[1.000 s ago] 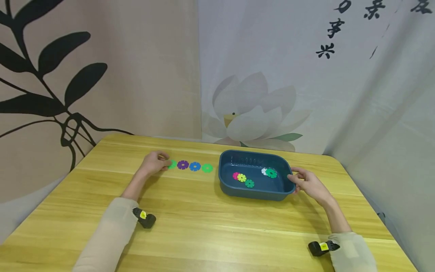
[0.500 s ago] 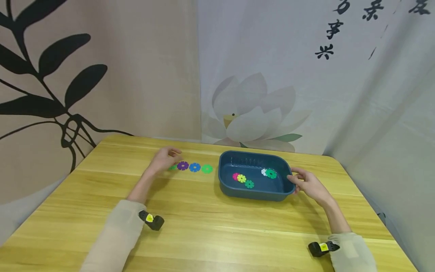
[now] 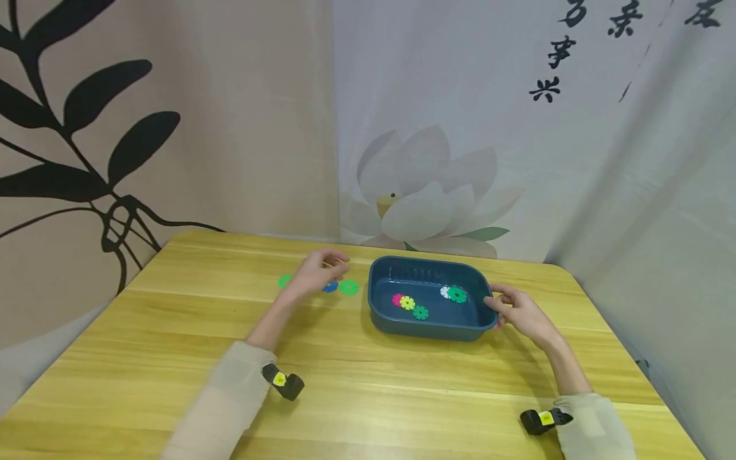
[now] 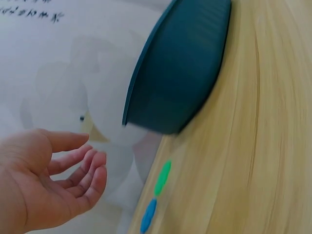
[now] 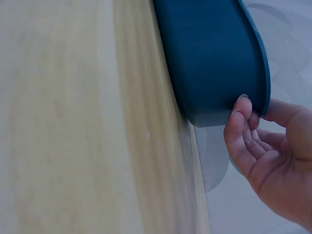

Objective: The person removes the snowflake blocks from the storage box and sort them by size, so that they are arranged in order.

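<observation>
Left hand (image 3: 319, 271): fingers loosely curled, holding nothing, above the row of discs by the table's (image 3: 374, 396) far edge. Row: green disc (image 3: 284, 281) at the left end, blue disc (image 3: 330, 287) partly behind the hand, another green one (image 3: 348, 287) just beside it, nearest the bin. Right hand (image 3: 522, 313) pinches the rim at the right end of the blue bin (image 3: 437, 332), near the far edge. Inside: pink disc (image 3: 397, 299), yellow disc (image 3: 407, 303), two dark green discs (image 3: 421, 312), white disc (image 3: 444, 292).

The left hand (image 3: 315, 273) hovers, fingers (image 4: 93, 183) loosely bent, while the right hand (image 3: 526, 316) grips.
</observation>
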A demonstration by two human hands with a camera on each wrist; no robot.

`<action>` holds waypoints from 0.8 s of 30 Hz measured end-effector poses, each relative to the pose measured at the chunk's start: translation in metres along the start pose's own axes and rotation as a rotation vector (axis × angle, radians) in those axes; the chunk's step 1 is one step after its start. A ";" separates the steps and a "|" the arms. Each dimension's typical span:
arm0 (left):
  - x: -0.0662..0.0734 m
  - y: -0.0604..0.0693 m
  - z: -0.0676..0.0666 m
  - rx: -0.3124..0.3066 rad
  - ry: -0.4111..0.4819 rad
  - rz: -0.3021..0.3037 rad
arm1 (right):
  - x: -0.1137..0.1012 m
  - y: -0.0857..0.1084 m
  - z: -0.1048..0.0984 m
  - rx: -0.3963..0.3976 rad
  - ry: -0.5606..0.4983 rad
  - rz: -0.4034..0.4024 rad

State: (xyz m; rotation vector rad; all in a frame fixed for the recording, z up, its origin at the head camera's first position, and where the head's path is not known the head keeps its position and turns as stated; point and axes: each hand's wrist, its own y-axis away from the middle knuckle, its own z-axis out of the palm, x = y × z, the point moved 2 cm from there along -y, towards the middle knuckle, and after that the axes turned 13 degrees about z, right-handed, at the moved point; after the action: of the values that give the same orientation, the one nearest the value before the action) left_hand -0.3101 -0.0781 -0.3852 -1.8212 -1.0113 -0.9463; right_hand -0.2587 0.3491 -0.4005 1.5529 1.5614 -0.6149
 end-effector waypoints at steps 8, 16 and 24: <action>0.020 -0.012 0.036 -0.008 0.038 0.036 | 0.000 0.000 0.001 0.000 -0.004 -0.005; 0.036 -0.020 0.071 -0.071 0.067 0.086 | 0.000 0.000 0.002 -0.004 -0.012 -0.006; 0.045 -0.023 0.103 -0.136 0.119 0.165 | 0.000 0.000 0.002 0.004 -0.001 -0.008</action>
State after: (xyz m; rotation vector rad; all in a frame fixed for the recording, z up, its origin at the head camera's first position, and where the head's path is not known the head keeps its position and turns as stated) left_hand -0.2915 0.0350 -0.3771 -1.9028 -0.7270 -1.0289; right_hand -0.2581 0.3479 -0.4017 1.5492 1.5671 -0.6233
